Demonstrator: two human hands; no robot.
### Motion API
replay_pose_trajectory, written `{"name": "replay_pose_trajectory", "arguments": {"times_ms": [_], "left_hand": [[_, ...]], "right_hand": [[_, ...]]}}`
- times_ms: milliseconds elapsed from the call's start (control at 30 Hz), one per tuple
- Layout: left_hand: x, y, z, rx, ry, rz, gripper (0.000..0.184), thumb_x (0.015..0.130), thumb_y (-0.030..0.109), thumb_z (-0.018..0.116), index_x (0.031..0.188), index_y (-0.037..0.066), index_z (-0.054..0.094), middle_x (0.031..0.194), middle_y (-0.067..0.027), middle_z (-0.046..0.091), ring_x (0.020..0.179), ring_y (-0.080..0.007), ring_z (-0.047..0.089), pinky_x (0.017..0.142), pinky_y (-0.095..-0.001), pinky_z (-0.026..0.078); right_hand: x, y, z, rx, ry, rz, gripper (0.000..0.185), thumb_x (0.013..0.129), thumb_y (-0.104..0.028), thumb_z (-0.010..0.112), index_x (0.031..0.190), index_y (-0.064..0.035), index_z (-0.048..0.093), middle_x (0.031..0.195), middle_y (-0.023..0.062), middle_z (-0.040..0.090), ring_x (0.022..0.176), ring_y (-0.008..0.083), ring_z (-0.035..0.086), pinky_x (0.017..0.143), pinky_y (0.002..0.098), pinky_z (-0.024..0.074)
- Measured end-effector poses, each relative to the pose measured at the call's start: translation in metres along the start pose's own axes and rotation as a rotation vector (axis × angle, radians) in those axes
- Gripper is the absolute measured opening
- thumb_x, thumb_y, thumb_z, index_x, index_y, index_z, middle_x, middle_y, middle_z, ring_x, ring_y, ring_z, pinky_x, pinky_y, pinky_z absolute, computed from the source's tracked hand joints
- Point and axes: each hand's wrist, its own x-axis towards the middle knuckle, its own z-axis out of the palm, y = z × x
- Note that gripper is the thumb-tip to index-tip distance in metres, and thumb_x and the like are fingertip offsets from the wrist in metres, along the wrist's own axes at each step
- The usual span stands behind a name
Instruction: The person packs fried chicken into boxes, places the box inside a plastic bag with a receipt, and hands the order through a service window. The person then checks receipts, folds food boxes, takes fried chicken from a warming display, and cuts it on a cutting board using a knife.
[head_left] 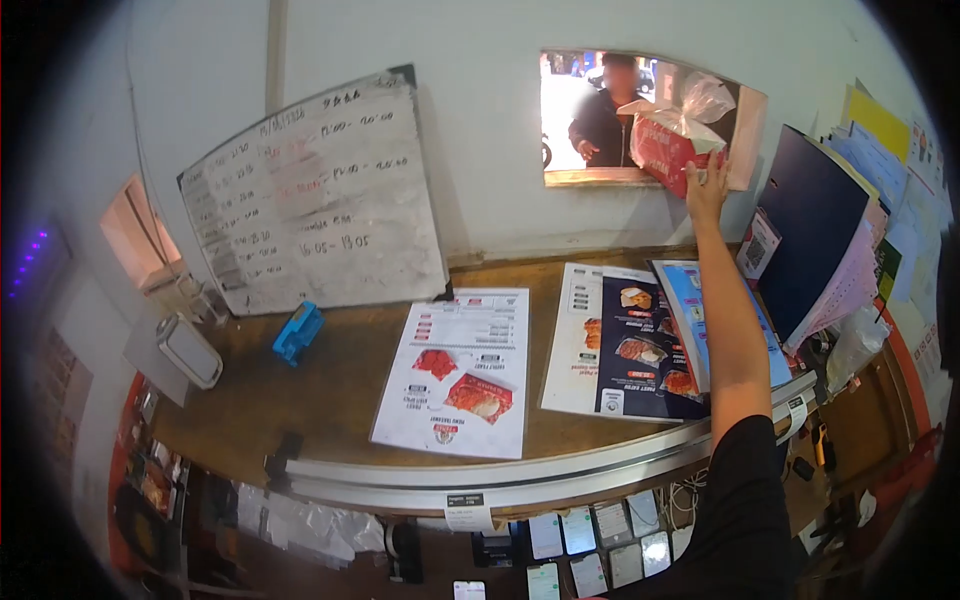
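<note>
My right hand (706, 190) is stretched up to the window opening in the wall, its fingers against the lower right side of a red food package (665, 152). A clear plastic bag (703, 100) bunches up above the package. The package is at the opening, above its sill (590, 177). On the far side stands a person in dark clothes (605, 115), one hand low at the left of the opening. My left hand is out of view.
A wooden counter (340, 370) carries laminated menus (455, 375), a blue tape dispenser (297, 333) and a leaning whiteboard (315, 190). Dark folders (812, 225) stand at the right. Several phones (578, 530) lie below the counter's metal edge (400, 480).
</note>
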Motion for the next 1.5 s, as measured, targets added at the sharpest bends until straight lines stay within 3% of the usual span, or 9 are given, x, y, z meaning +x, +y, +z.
{"name": "replay_pose_trajectory", "arguments": {"times_ms": [100, 167, 233, 367, 500, 733, 900, 1000, 1500], "left_hand": [[0.002, -0.033, 0.031, 0.199, 0.045, 0.236, 0.055, 0.096, 0.036, 0.052, 0.139, 0.005, 0.041, 0.145, -0.0241, 0.035, 0.13, -0.0436, 0.033, 0.109, -0.0546, 0.024], [-0.006, -0.056, 0.056, 0.255, -0.06, 0.236, 0.056, 0.096, 0.037, 0.052, 0.141, 0.007, 0.041, 0.147, -0.0235, 0.033, 0.132, -0.0428, 0.031, 0.11, -0.0542, 0.021], [-0.014, -0.072, 0.075, 0.075, -0.131, -0.238, 0.062, 0.097, 0.041, 0.047, 0.143, 0.0, 0.036, 0.143, -0.0233, 0.037, 0.13, -0.0425, 0.031, 0.112, -0.0521, 0.017], [0.006, -0.031, 0.029, -0.036, 0.124, 0.0, 0.037, 0.089, 0.019, 0.06, 0.121, 0.001, 0.053, 0.129, -0.0208, 0.048, 0.119, -0.042, 0.039, 0.104, -0.0541, 0.028], [0.004, -0.044, 0.032, -0.027, 0.11, -0.035, 0.028, 0.089, 0.015, 0.06, 0.115, 0.005, 0.058, 0.117, -0.0173, 0.054, 0.114, -0.0412, 0.043, 0.101, -0.0522, 0.033], [0.03, -0.029, 0.005, -0.332, -0.01, 0.04, 0.048, 0.088, 0.023, 0.063, 0.131, 0.005, 0.051, 0.135, -0.0187, 0.048, 0.123, -0.0423, 0.04, 0.104, -0.0521, 0.031], [0.029, -0.024, -0.012, -0.364, 0.028, 0.118, 0.073, 0.087, 0.028, 0.063, 0.146, 0.0, 0.03, 0.154, -0.022, 0.021, 0.138, -0.044, 0.024, 0.113, -0.0532, 0.017], [0.026, -0.032, -0.03, -0.403, 0.047, 0.114, 0.071, 0.087, 0.024, 0.061, 0.145, -0.001, 0.029, 0.154, -0.0229, 0.02, 0.138, -0.0442, 0.023, 0.113, -0.0538, 0.016], [0.014, -0.051, -0.063, -0.395, -0.199, 0.412, 0.056, 0.083, 0.02, 0.065, 0.133, 0.002, 0.047, 0.15, -0.0207, 0.028, 0.132, -0.0437, 0.031, 0.11, -0.0555, 0.023]], "right_hand": [[0.017, 0.014, -0.001, 0.136, 0.008, -0.15, 0.067, 0.09, -0.049, 0.057, 0.138, -0.0034, 0.046, 0.131, 0.0278, 0.051, 0.123, 0.0427, 0.047, 0.105, 0.0518, 0.0341], [0.048, 0.078, 0.025, -0.618, -0.025, -0.472, 0.05, 0.09, -0.049, 0.056, 0.098, -0.0018, 0.07, 0.096, 0.0228, 0.067, 0.097, 0.0395, 0.061, 0.09, 0.0505, 0.0448], [0.014, -0.009, -0.04, -0.304, -0.099, -0.495, 0.048, 0.087, -0.045, 0.056, 0.094, 0.0009, 0.066, 0.093, 0.0228, 0.064, 0.092, 0.0379, 0.059, 0.085, 0.0489, 0.0445], [-0.033, -0.185, -0.187, 0.217, -0.319, -0.409, 0.044, 0.082, -0.037, 0.055, 0.087, 0.0062, 0.058, 0.087, 0.0227, 0.06, 0.083, 0.0347, 0.055, 0.077, 0.0458, 0.0439], [-0.102, -0.175, -0.286, 0.812, -0.66, -0.071, 0.046, 0.091, -0.028, 0.058, 0.124, 0.0052, 0.057, 0.131, 0.0173, 0.054, 0.119, 0.0245, 0.054, 0.099, 0.036, 0.0415], [-0.352, -0.272, -0.409, 0.964, -1.83, 0.57, 0.025, 0.086, -0.01, 0.066, 0.108, 0.0019, 0.065, 0.092, 0.0116, 0.068, 0.083, 0.0178, 0.066, 0.075, 0.0294, 0.054], [-0.539, -0.233, -0.342, 0.525, -1.39, 0.704, 0.043, 0.08, -0.014, 0.074, 0.119, -0.0023, 0.061, 0.081, 0.0051, 0.059, 0.076, 0.0144, 0.053, 0.071, 0.0271, 0.043], [-0.563, -0.237, -0.318, 0.342, -1.206, 0.174, 0.043, 0.074, -0.019, 0.079, 0.113, -0.0052, 0.066, 0.086, 0.0059, 0.056, 0.082, 0.0178, 0.05, 0.076, 0.0302, 0.0423], [-0.468, -0.302, -0.405, 0.657, -1.179, 0.746, 0.026, 0.081, -0.006, 0.072, 0.105, 0.0034, 0.066, 0.096, 0.0054, 0.067, 0.089, 0.0109, 0.061, 0.08, 0.025, 0.0464]]}}
